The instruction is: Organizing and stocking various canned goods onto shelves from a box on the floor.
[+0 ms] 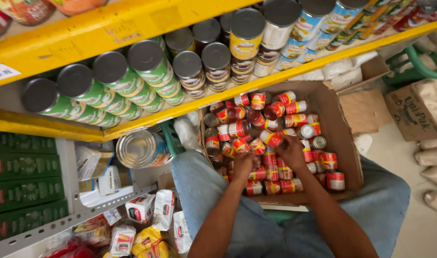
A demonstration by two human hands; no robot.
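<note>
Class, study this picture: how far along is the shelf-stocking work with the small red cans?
Done: large green-label cans and other cans fill the yellow shelf. In hand: the right hand grips a small red can, and the left hand rests on others. Left: the cardboard box is nearly full of red cans.

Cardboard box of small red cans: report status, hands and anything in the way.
Left hand down among small red-labelled tin cans. Right hand gripping one can. Open brown cardboard box on lap, full. Yellow metal shelf edge close above.
</note>
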